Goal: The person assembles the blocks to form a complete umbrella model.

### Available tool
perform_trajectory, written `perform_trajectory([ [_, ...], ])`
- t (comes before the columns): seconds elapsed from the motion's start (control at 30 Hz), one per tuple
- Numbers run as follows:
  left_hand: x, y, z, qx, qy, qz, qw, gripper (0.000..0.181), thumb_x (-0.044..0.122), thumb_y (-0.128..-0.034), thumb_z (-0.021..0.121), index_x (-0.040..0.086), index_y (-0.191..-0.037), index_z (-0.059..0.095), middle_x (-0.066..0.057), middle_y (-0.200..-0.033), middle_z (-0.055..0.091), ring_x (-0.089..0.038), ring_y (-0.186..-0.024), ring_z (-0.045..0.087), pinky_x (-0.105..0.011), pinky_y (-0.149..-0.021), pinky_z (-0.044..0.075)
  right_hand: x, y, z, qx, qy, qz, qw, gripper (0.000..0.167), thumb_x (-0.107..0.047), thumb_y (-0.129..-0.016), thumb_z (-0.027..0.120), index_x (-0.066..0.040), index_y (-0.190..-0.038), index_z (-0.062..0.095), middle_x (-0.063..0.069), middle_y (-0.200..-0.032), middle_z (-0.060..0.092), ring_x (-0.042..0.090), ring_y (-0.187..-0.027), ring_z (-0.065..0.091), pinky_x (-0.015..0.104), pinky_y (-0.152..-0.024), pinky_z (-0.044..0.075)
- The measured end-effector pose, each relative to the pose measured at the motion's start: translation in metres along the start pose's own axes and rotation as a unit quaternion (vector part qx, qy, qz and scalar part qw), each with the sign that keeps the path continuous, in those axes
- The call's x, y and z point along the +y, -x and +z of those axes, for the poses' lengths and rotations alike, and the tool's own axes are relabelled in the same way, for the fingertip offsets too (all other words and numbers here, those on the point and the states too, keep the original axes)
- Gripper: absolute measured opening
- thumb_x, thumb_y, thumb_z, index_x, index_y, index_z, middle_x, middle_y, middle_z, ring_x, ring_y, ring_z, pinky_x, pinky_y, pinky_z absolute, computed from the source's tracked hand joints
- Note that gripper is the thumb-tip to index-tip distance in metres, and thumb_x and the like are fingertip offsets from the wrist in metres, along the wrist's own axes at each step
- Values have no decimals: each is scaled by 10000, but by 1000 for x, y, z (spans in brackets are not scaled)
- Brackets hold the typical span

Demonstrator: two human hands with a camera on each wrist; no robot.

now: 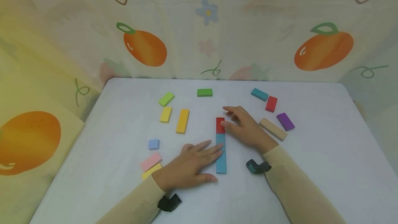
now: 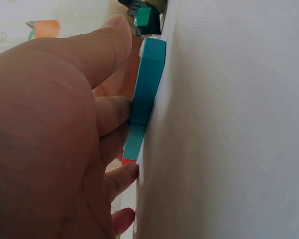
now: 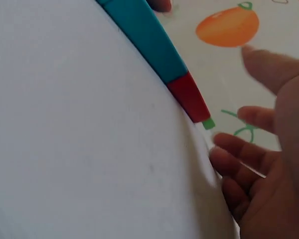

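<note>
A straight row runs up the middle of the white table: two blue blocks [image 1: 221,164] end to end, with a red block [image 1: 219,126] at the far end. My left hand [image 1: 190,165] lies to the left of it, fingers stretched out and fingertips on the blue part. To the right, my right hand [image 1: 247,129] hovers by the red block, its thumb tip over that block's right edge and its other fingers loosely bent. Seen from the right wrist, the right hand [image 3: 261,164] holds nothing and stands apart from the red block [image 3: 190,98].
Left of the row lie yellow blocks [image 1: 182,121], a small blue cube [image 1: 153,144] and a pink block [image 1: 150,161]. Green blocks [image 1: 204,93] lie toward the back. At right are teal [image 1: 259,94], red [image 1: 271,104], purple [image 1: 285,122] and wooden [image 1: 273,129] blocks.
</note>
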State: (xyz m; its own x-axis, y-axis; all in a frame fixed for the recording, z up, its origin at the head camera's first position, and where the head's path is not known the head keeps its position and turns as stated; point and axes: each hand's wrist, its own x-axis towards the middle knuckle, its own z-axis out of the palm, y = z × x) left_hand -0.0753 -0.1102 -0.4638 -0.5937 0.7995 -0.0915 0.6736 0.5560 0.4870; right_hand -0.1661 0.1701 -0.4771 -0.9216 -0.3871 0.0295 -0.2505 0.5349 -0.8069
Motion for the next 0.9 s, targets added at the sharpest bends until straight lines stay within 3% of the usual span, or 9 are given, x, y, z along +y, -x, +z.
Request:
perform_trajectory([
  [0.3, 1, -2, 0, 1, 30, -13, 10000, 824, 702, -1062, 527, 291, -1738, 297, 190, -1775, 179, -246, -1645, 154, -583, -1163, 320, -10, 6, -36, 453, -1023, -295, 9933, 475, -260, -1174, 497, -89, -1617, 484, 190, -1494, 551, 345, -1302, 567, 573, -1092, 459],
  [0.5, 0, -2, 2, 13, 55, 21, 10000, 827, 693, -1064, 534, 278, -1739, 297, 178, -1777, 186, -253, -1644, 163, -587, -1153, 326, -14, 20, -65, 654, -1603, -187, 9847, 582, -424, -1192, 318, -57, -1614, 479, 209, -1448, 568, 414, -1269, 580, 351, -1033, 510],
  [0.57, -1, -1, 2, 32, 25, 37, 10000, 827, 691, -1066, 532, 272, -1739, 297, 177, -1777, 184, -256, -1643, 167, -587, -1152, 328, -13, 26, -71, 729, -1896, -352, 9785, 623, -437, -1194, 293, -5, -1608, 466, 244, -1427, 567, 408, -1246, 590, 304, -1009, 516],
  [0.73, -1, 1, 2, 65, 86, 41, 9999, 828, 691, -1066, 534, 265, -1737, 302, 182, -1775, 184, -256, -1644, 163, -590, -1155, 320, -5, 39, -81, 802, -2883, -821, 9506, 616, -444, -1198, 337, 8, -1586, 491, 248, -1389, 601, 341, -1215, 614, 340, -1015, 510],
  [0.8, -1, 1, 2, 83, 118, 46, 9999, 826, 685, -1066, 542, 264, -1736, 306, 179, -1775, 192, -259, -1643, 166, -591, -1152, 320, 0, 44, -84, 809, -3083, -875, 9438, 596, -453, -1195, 351, -30, -1582, 513, 218, -1376, 624, 330, -1214, 618, 350, -1015, 506],
  [0.9, -1, 1, 1, 96, 141, 44, 9998, 824, 681, -1067, 546, 266, -1736, 305, 178, -1773, 196, -256, -1643, 168, -587, -1148, 320, 7, 51, -86, 836, -3090, -875, 9433, 552, -432, -1197, 356, -69, -1572, 535, 204, -1370, 632, 319, -1214, 619, 343, -1016, 504],
])
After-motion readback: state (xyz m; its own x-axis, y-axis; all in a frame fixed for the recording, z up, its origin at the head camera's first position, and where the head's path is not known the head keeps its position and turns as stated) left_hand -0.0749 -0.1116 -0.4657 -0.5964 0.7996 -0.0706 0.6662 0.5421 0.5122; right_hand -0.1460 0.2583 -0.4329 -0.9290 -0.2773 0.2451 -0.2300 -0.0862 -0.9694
